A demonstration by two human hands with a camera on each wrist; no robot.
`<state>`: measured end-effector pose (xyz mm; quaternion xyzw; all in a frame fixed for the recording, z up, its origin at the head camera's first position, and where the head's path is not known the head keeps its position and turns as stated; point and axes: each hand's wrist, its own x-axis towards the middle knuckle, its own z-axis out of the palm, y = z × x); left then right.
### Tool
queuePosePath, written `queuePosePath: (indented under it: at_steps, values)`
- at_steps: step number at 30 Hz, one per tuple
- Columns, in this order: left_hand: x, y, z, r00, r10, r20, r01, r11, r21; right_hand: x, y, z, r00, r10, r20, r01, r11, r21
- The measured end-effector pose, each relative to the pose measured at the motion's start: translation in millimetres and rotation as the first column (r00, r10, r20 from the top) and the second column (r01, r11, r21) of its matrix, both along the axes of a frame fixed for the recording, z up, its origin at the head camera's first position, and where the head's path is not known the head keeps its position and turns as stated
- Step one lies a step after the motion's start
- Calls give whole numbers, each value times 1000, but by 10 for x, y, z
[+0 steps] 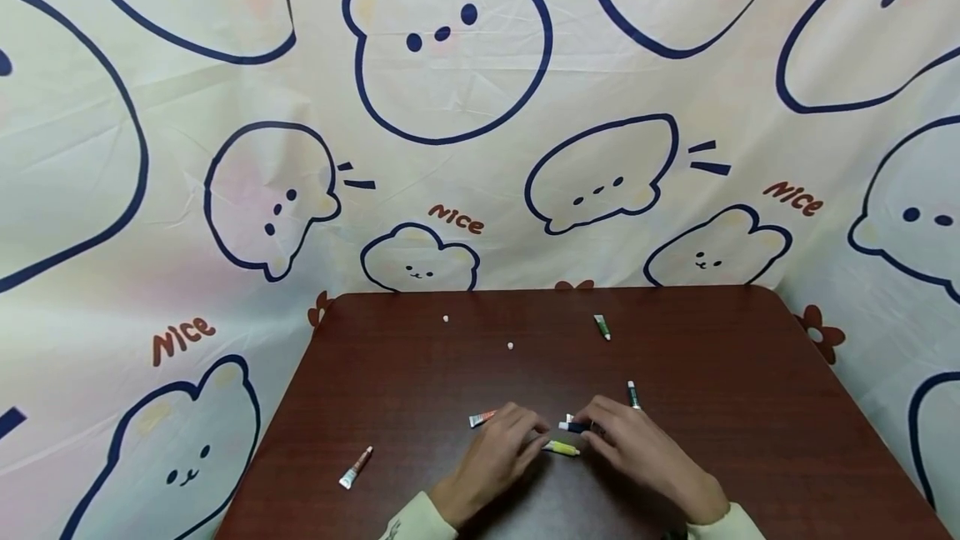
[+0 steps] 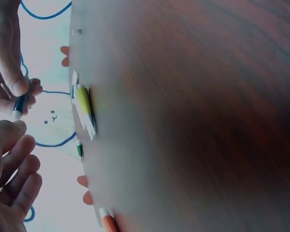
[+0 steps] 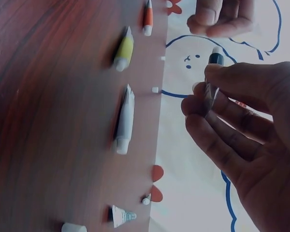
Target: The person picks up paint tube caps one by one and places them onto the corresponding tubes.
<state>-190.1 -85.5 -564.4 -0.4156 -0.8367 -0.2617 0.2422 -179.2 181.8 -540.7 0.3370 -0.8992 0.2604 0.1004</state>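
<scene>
My right hand point(image 1: 648, 450) pinches a small dark paint tube point(image 3: 216, 59) between thumb and fingers, above the table. Its white cap point(image 2: 17, 115) points toward my left hand point(image 1: 501, 450). That left hand is held close to the cap with loosely bent fingers; in the right wrist view a small gap separates them, and nothing shows in its grasp. Below the hands lies a yellow tube point(image 1: 562, 447), and a white tube point(image 3: 125, 121) rests beside it. An orange tube point(image 1: 481, 419) is partly covered by my left hand in the head view.
A brown tube point(image 1: 356, 467) lies at the left of the brown table point(image 1: 405, 382). A green tube point(image 1: 602, 327) lies at the back, and a dark green tube point(image 1: 633, 393) beyond my right hand. Two small white pieces point(image 1: 510, 346) sit farther back. A patterned cloth point(image 1: 450, 190) hangs behind.
</scene>
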Motion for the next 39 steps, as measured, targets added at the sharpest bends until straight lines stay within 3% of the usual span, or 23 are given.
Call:
queuePosePath:
  at_steps: [10, 19, 39]
  values:
    - [-21, -221, -54, 997, 79, 9, -79, 997, 25, -35, 77, -6, 991, -135, 14, 134, 990, 40]
    - [-38, -411, -92, 990, 135, 33, -136, 990, 22, -70, 192, 10, 977, -211, 28, 209, 975, 71]
    - [-54, -780, -103, 967, 253, 12, -253, 966, 51, -106, 587, -15, 926, -376, 20, 374, 925, 65]
